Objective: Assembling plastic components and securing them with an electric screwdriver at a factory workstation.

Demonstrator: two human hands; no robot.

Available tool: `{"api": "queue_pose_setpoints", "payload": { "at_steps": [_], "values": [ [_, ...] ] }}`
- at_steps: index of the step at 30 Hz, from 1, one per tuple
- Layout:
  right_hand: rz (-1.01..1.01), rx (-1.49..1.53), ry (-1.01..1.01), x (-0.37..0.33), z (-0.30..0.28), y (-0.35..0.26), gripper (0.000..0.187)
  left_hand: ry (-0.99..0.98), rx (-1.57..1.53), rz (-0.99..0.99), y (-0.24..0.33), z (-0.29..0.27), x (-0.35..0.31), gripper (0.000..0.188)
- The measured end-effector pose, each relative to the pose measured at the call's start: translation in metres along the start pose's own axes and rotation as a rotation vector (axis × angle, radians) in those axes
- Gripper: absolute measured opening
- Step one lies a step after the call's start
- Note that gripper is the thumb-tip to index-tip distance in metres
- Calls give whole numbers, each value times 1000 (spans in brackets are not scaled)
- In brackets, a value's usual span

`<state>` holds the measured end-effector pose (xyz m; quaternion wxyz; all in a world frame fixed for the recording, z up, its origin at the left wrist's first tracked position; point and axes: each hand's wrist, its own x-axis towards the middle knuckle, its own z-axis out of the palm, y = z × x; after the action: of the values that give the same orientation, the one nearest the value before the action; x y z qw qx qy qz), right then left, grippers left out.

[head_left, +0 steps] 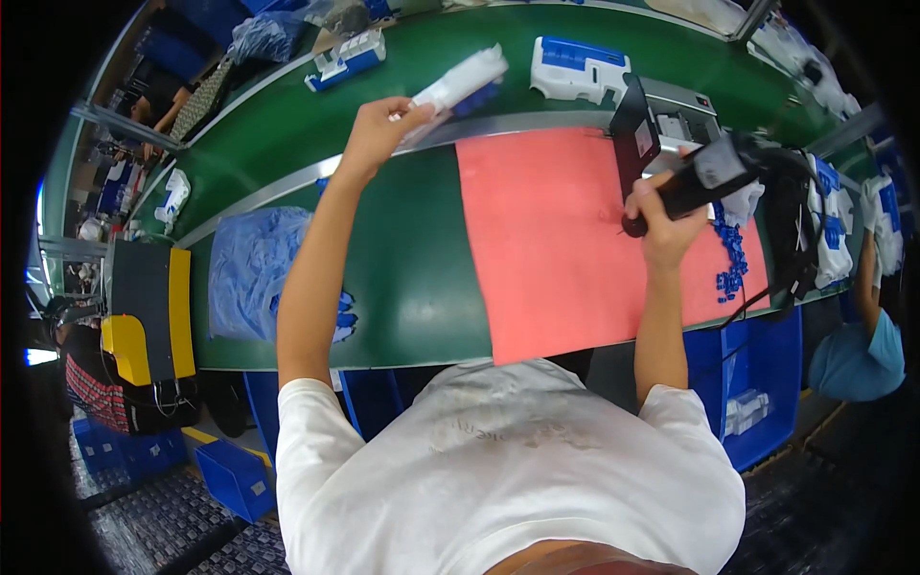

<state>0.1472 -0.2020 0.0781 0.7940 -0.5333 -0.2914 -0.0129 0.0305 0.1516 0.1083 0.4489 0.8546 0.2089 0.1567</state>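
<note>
My left hand (376,139) is closed on the near end of a long white plastic part (465,79), which it holds out over the far green belt. Motion blurs that part, and some blue shows along its lower side. My right hand (666,225) is wrapped round a black electric screwdriver (704,180), held tilted over the pink mat (546,240). The driver's tip points left and down, apart from any part. A black cord runs from its back end. Just beyond the right hand stands a grey and black metal box device (676,120), possibly a screw feeder.
White-and-blue plastic housings (580,69) lie on the green belt (287,129). Several small blue pieces (731,264) sit on the mat's right side. A blue plastic bag (254,273) lies left on the bench. Blue bins (762,383) stand below. A co-worker (862,350) is at right.
</note>
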Motion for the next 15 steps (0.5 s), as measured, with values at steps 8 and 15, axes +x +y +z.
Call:
{"api": "queue_pose_setpoints", "payload": {
  "at_steps": [8,15],
  "values": [
    [18,-78,-16,-11,-26,0,47,217,780,231,-131,-35,57,56],
    [47,-229,99,-32,-55,-17,41,56,580,735,18,108,122,86]
  ]
}}
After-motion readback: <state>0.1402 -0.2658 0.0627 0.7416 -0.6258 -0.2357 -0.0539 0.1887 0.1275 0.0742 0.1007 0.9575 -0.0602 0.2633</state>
